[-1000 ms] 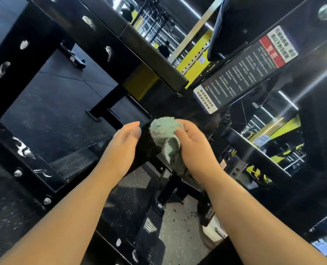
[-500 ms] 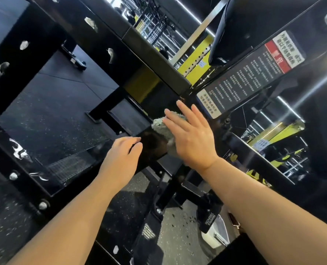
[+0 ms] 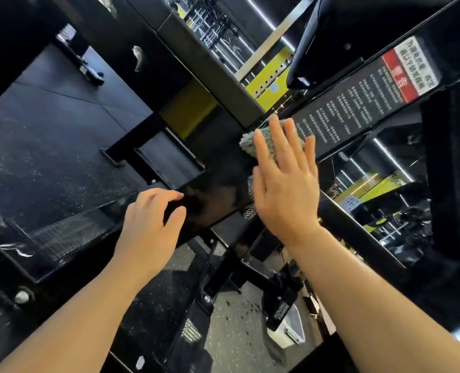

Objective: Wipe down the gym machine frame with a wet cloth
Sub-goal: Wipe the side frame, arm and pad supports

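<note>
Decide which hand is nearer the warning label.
Right. The right hand presses the cloth flat beside the warning label; its fingertips almost reach it. The left hand is lower-left, farther off.

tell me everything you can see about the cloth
The cloth is pale green with a nubby, microfibre-like pile. Most of it is hidden under the right hand, whose straight fingers press it flat against the glossy black machine frame, just beside the warning label. Edges show past the fingertips and thumb. Wetness cannot be judged.
</note>
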